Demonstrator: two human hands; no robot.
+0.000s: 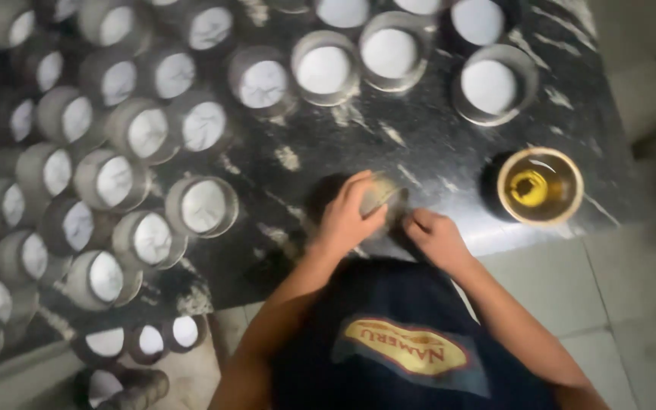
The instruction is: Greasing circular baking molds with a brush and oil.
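Metal round tin (383, 193) gripped on the black marble slab (419, 144) by left hand (349, 212); right hand (436, 237) fingers pinched at its edge. Keep it steady, clear of oil bowl (539, 186).

One label showed: a yellow oval patch with a red border (405, 349) on the person's dark blue shirt (358, 304), low in view, below both hands.
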